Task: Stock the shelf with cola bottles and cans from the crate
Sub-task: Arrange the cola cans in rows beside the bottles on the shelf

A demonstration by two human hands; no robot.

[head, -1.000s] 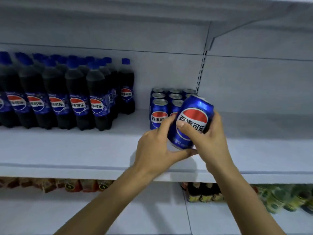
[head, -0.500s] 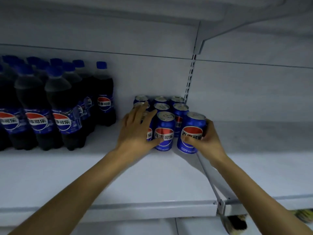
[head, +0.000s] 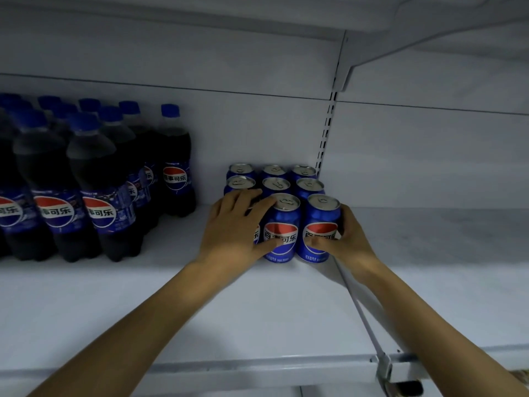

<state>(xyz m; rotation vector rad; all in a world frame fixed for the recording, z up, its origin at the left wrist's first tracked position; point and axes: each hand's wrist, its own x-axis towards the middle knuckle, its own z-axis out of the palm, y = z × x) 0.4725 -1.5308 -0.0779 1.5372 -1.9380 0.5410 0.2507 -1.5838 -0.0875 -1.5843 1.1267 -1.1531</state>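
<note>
Down at the near edge, two bare forearms reach in over the white shelf (head: 143,296), with a metal bracket (head: 383,365) at the lip on the right where two shelf boards meet.

Follow the arms up and here is the action. The right hand (head: 350,239) is clamped on the front right can (head: 322,213), thumb across the red-and-blue label and fingers wrapped round its far side. That can stands upright on the shelf, touching the front middle can (head: 283,219). The left hand (head: 234,224) lies flat and spread, fingers fairly straight over the tops, thumb pressed to the middle can's label. It gripps nothing and covers most of the front left can (head: 256,234).

Behind them, six more cans (head: 276,184) in two rows of three complete a tight square block, silver tops up, near the back panel.

Off to the left, well apart from the block, the cola bottles (head: 97,181) stand upright in packed rows, blue caps and dark cola.

At the back, a slotted upright (head: 326,133) rises just behind the cans' right corner.
</note>
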